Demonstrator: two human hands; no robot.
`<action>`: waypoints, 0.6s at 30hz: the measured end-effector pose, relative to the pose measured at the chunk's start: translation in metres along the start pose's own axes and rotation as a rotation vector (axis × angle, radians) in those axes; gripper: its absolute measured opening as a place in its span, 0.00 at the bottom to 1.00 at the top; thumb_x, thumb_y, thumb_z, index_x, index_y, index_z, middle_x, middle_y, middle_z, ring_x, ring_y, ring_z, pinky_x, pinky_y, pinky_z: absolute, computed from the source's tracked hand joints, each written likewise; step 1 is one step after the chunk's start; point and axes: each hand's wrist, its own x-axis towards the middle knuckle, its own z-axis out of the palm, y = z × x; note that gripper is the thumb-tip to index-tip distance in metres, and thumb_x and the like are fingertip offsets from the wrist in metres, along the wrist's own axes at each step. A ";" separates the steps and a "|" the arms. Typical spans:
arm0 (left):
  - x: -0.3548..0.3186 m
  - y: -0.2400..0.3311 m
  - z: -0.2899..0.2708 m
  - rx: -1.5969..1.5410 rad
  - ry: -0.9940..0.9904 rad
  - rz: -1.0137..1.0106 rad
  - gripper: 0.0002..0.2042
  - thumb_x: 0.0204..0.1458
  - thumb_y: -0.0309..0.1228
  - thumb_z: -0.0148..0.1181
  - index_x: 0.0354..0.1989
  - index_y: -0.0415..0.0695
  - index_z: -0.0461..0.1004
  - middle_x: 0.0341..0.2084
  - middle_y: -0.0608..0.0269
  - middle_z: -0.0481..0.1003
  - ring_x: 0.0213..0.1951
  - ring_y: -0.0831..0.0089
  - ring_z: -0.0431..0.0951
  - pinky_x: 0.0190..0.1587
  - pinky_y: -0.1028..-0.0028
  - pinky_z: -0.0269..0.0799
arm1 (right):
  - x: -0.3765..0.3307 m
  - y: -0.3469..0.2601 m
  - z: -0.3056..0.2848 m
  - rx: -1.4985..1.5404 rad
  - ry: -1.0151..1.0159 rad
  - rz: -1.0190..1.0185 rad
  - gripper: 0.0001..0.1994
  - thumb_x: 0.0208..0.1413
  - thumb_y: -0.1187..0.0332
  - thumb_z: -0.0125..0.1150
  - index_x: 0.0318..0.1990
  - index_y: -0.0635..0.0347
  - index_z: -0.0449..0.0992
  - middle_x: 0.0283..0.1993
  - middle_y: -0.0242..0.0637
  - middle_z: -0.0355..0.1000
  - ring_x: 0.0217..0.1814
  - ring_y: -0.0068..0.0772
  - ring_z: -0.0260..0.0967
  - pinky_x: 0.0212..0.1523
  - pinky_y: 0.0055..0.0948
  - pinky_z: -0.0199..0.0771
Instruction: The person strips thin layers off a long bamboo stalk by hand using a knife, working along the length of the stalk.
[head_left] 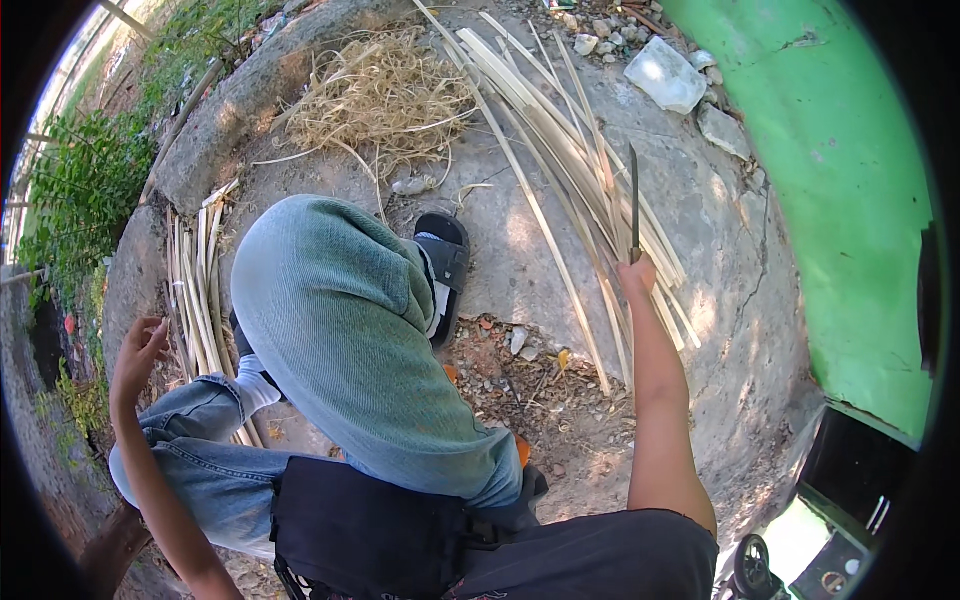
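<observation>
My right hand [637, 278] is closed round the handle of a long, thin-bladed knife [634, 195], its dark blade pointing away from me. Under and beside it lies a loose fan of pale split bamboo strips [560, 130] on the concrete. At the left, my left hand [140, 355] hovers by my bent knee with fingers loosely curled and apart; I see nothing in it. Just beyond those fingers is a second, shorter bundle of pale strips [200, 290], partly hidden by my leg.
A tangled heap of thin shavings [380, 100] lies ahead, beside a rough stone kerb [230, 120]. To the right stands a green wall [830, 180], with a whitish block [666, 75] and rubble at its foot. Broken ground with pebbles [520, 375] lies between my sandalled foot and right arm.
</observation>
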 end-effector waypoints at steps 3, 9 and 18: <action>-0.001 0.003 0.003 0.001 0.008 0.008 0.17 0.59 0.40 0.51 0.47 0.37 0.67 0.26 0.60 0.73 0.27 0.76 0.72 0.32 0.75 0.68 | -0.002 -0.011 -0.002 -0.060 -0.066 0.018 0.19 0.41 0.63 0.68 0.40 0.63 0.74 0.41 0.49 0.74 0.46 0.50 0.72 0.47 0.41 0.71; -0.004 0.008 0.004 0.009 -0.004 -0.010 0.18 0.58 0.41 0.52 0.46 0.37 0.67 0.27 0.58 0.74 0.27 0.76 0.72 0.33 0.75 0.68 | 0.003 -0.003 -0.002 0.032 -0.040 -0.006 0.16 0.41 0.65 0.67 0.38 0.61 0.73 0.39 0.51 0.74 0.45 0.50 0.73 0.46 0.42 0.72; -0.005 0.010 0.002 -0.002 0.027 0.027 0.18 0.58 0.40 0.53 0.47 0.37 0.67 0.27 0.59 0.73 0.28 0.76 0.71 0.34 0.75 0.68 | -0.020 -0.001 -0.017 0.143 -0.071 -0.138 0.13 0.37 0.67 0.67 0.27 0.62 0.69 0.23 0.40 0.68 0.25 0.40 0.68 0.30 0.36 0.69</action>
